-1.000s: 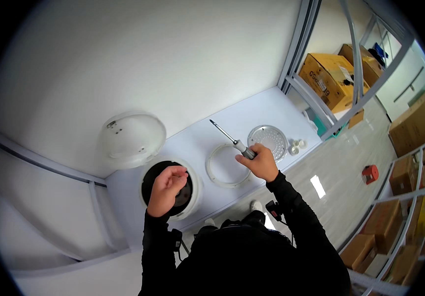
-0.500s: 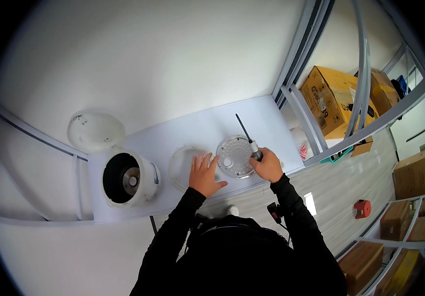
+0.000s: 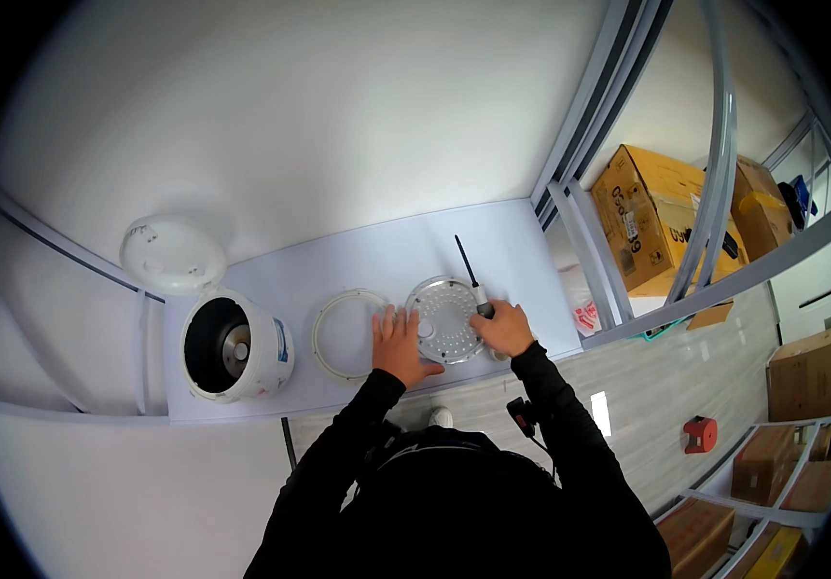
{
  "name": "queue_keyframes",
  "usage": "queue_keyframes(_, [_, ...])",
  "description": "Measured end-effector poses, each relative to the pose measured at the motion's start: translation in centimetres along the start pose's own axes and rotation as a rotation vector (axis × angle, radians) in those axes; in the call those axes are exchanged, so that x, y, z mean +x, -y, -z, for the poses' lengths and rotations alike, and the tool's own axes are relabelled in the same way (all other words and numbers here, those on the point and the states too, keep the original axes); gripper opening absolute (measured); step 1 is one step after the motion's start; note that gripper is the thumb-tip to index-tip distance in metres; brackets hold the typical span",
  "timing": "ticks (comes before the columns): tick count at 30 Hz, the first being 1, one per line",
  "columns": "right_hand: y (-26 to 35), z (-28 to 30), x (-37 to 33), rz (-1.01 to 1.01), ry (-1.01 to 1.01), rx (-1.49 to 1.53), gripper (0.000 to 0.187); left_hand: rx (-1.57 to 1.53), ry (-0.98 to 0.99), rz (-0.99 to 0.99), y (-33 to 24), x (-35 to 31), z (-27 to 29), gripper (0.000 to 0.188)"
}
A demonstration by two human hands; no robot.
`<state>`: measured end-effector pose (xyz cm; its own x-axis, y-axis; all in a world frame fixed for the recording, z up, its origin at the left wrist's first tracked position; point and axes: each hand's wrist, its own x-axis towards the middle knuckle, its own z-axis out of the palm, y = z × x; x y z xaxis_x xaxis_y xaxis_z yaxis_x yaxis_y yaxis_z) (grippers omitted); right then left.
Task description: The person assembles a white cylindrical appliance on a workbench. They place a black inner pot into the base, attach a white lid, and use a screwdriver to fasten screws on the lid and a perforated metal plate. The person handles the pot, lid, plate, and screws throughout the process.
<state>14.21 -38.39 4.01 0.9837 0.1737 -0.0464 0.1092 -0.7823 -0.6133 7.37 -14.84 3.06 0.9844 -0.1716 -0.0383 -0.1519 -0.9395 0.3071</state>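
My right hand [image 3: 505,330] is closed around the dark handle of a screwdriver [image 3: 466,262], its shaft pointing away from me above the bench. Beneath it lies a round, clear-rimmed disc [image 3: 454,323] dotted with small holes or bumps. My left hand [image 3: 399,349] is open, fingers outstretched, between that disc and a pale ring [image 3: 321,323]. Its fingertips reach the ring's right edge; whether they touch is unclear. Further left is a white rice cooker [image 3: 266,352] with a dark inside and a round metal plate [image 3: 237,349] in it. Its domed lid [image 3: 169,256] hangs open behind.
All this rests on a white bench [image 3: 517,251] against a pale wall. Grey frame posts [image 3: 580,217] rise at its right end, with a plastic bag [image 3: 581,304] nearby. Beyond stand a yellow carton [image 3: 652,217], a red stool [image 3: 699,434] and shelves of brown boxes [image 3: 768,461].
The view has shifted slightly, moving the bench things left and down in the picture. My left hand has come a little closer to the disc. The screwdriver stays in my right hand.
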Motion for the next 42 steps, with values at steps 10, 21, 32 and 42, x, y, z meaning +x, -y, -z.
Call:
queue_keyframes(10, [0.3,1.4,0.9,-0.175,0.102,0.291,0.038,-0.085,-0.044,0.014,0.7,0.7,-1.2,0.119])
queue_keyframes(21, [-0.4,1.3,1.7,-0.121,0.082,0.269,0.038,-0.197,-0.068,-0.049,1.4,1.2,-0.5,0.114])
queue_keyframes(32, [3.0,0.4,3.1,-0.079,0.163,0.455,0.029,-0.247,-0.134,-0.036,5.2,-1.1,4.2,0.113])
queue_keyframes(42, [9.2,-4.0,2.7,-0.034,0.303,0.354,0.042,-0.282,-0.067,0.04,11.5,-5.7,5.6,0.115])
